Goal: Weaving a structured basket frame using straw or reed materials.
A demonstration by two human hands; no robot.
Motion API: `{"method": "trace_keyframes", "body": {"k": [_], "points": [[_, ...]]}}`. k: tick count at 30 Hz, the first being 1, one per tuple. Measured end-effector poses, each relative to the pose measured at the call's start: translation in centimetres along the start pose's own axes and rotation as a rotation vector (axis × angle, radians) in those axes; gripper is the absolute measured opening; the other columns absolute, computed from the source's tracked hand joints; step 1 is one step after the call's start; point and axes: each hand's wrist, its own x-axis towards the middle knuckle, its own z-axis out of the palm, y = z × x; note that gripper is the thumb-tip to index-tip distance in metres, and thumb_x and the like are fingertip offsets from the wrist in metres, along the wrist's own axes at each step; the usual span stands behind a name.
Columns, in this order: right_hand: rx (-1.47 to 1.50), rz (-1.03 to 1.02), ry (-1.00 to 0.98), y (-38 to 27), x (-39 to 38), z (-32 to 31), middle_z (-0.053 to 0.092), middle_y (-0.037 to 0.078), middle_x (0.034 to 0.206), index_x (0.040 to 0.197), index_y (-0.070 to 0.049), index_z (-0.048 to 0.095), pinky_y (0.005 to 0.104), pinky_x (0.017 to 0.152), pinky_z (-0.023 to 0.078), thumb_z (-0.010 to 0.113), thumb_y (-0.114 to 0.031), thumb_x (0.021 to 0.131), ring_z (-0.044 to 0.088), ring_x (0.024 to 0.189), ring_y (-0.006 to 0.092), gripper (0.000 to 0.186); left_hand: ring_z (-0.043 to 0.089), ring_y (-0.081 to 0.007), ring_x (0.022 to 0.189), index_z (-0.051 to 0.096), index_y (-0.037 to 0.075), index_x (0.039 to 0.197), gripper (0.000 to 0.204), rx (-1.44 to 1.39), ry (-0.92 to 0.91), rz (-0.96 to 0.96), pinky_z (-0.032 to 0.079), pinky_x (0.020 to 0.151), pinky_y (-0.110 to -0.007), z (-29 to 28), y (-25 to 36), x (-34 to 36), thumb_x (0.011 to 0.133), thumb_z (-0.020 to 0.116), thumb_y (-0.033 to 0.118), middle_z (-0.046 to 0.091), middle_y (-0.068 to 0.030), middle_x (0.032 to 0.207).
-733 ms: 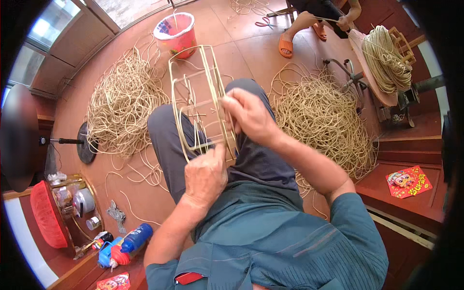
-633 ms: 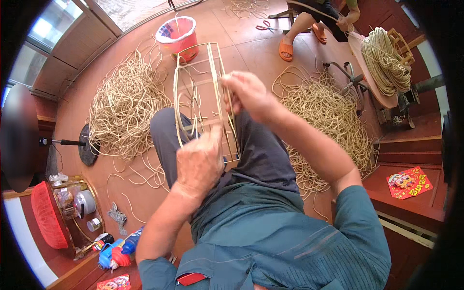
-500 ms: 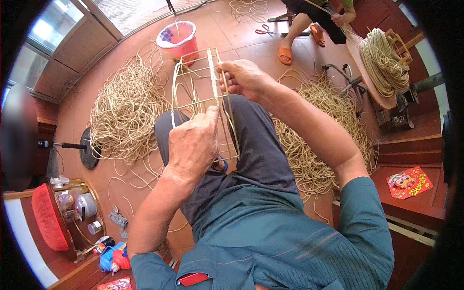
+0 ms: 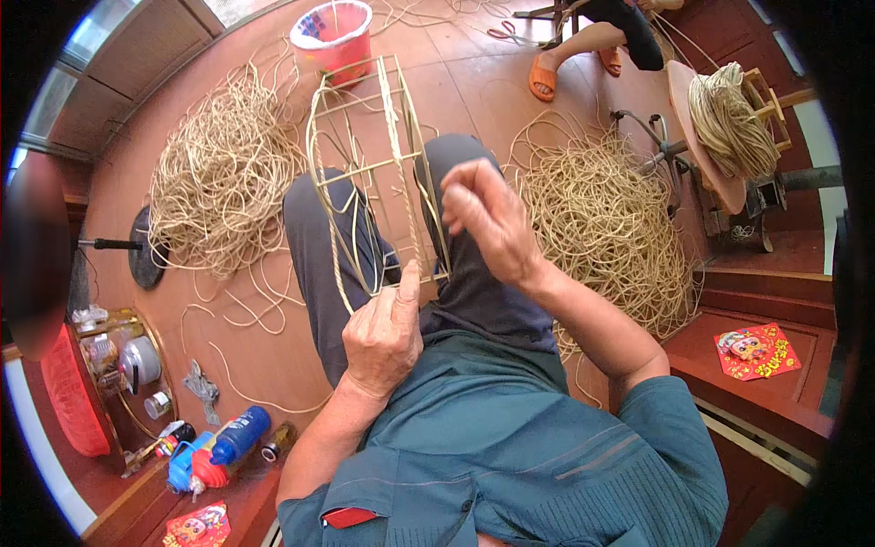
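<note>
A long, open frame [image 4: 390, 114] of thin pale rods stands tilted between my knees, with twisted pale cord wrapped along some of its rods. My left hand [image 4: 383, 333] is closed on its near end, thumb and forefinger at the lower bar. To the right of the frame, my right hand [image 4: 488, 219] is raised over my right knee with its fingers curled in. It looks apart from the rods, and whatever its fingers may hold is hidden. Loose strands hang inside the frame.
Heaps of pale cord lie on the floor left [image 4: 228, 173] and right [image 4: 606, 237]. A pink bucket [image 4: 333, 55] stands beyond the frame. Far right, a coil of cord [image 4: 734, 118] sits on a stand near a person in orange sandals [image 4: 543, 77]. Bottles [image 4: 240, 435] are at lower left.
My right hand has left the rod it was touching and come down toward me. The left hand has slid to the frame's near end. The frame now sits higher in view.
</note>
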Motion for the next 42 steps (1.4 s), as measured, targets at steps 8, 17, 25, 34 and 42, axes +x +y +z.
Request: {"method": "trace_keyframes", "body": {"k": [8, 17, 25, 34, 42], "points": [[-0.389, -0.197, -0.077, 2.3, -5.0, 1.0, 0.067, 0.017, 0.089, 0.113, -0.002, 0.060, 0.0425, 0.071, 0.056, 0.072, -0.008, 0.102, 0.070, 0.079, 0.0351, 0.018, 0.066, -0.0226, 0.065, 0.065, 0.002, 0.139, 0.051, -0.062, -0.202, -0.098, 0.056, 0.061, -0.037, 1.1, 0.9, -4.2, 0.089, 0.067, 0.004, 0.057, -0.0073, 0.077], [-0.362, -0.114, -0.069, 3.0, -4.1, 1.7, 0.070, 0.022, 0.091, 0.115, -0.002, 0.055, 0.0476, 0.071, 0.056, 0.066, -0.009, 0.105, 0.072, 0.088, 0.0456, 0.016, 0.073, -0.0291, 0.071, 0.066, 0.008, 0.136, 0.042, -0.056, -0.295, -0.155, 0.059, 0.062, -0.040, 2.7, 0.9, -2.9, 0.094, 0.064, 0.005, 0.068, -0.0105, 0.085], [-0.233, -0.006, -0.025, 1.8, 0.4, 1.6, 0.068, 0.017, 0.084, 0.110, 0.002, 0.061, 0.0414, 0.068, 0.056, 0.066, -0.015, 0.107, 0.071, 0.075, 0.0288, 0.018, 0.073, -0.0271, 0.070, 0.065, 0.004, 0.135, 0.042, 0.077, -0.245, -0.060, 0.058, 0.061, -0.039, 2.1, -0.4, 0.5, 0.095, 0.068, 0.014, 0.066, -0.0104, 0.082], [0.403, 0.410, -0.014, -2.2, 13.6, -0.5, 0.062, 0.000, 0.085, 0.110, -0.002, 0.069, 0.0206, 0.048, 0.044, 0.069, -0.023, 0.106, 0.060, 0.062, 0.0087, 0.021, 0.075, -0.0347, 0.089, 0.067, 0.007, 0.130, 0.033, 0.021, -0.211, -0.024, 0.060, 0.072, -0.045, -3.6, -3.1, 11.5, 0.098, 0.059, 0.007, 0.075, -0.0174, 0.100], [0.645, 0.439, -0.046, -0.5, 15.2, -1.8, 0.067, 0.005, 0.101, 0.117, 0.001, 0.068, 0.0200, 0.065, 0.056, 0.068, -0.027, 0.109, 0.064, 0.079, 0.0105, 0.029, 0.074, -0.0341, 0.078, 0.067, 0.006, 0.136, 0.041, 0.098, -0.094, 0.027, 0.058, 0.068, -0.043, -1.8, -3.0, 11.9, 0.096, 0.061, 0.003, 0.073, -0.0162, 0.095]]}}
